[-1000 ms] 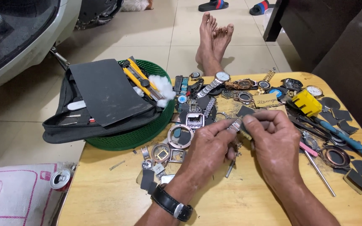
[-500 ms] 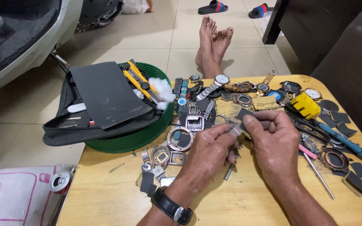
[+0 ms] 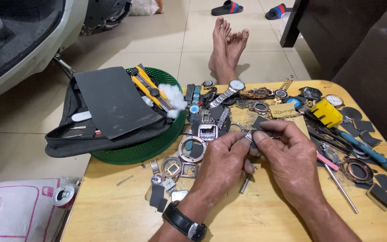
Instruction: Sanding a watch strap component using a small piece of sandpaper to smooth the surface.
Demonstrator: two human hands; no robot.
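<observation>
My left hand [image 3: 222, 163] and my right hand [image 3: 290, 159] meet above the middle of a wooden table [image 3: 113, 215]. Together they pinch a small metal watch part [image 3: 249, 136] between the fingertips; a dark scrap sits against it under my right thumb. A black wristwatch [image 3: 185, 222] is on my left wrist. A thin metal tool [image 3: 246, 182] lies on the table just below my left hand. Watch cases and bezels [image 3: 191, 149] are spread to the left of my hands.
A green basket [image 3: 151, 145] at the table's left edge holds a black pouch [image 3: 90, 134], dark sheet, yellow cutter [image 3: 146, 85] and cotton. Watches [image 3: 236, 85], a yellow block [image 3: 326, 112], blue-handled pliers [image 3: 372, 154] and dark sandpaper pieces lie at the back and right. Bare feet [image 3: 227, 45] rest on the floor beyond.
My hands stay together on the small part; the fingers have shifted slightly around it. Nothing else on the table has moved.
</observation>
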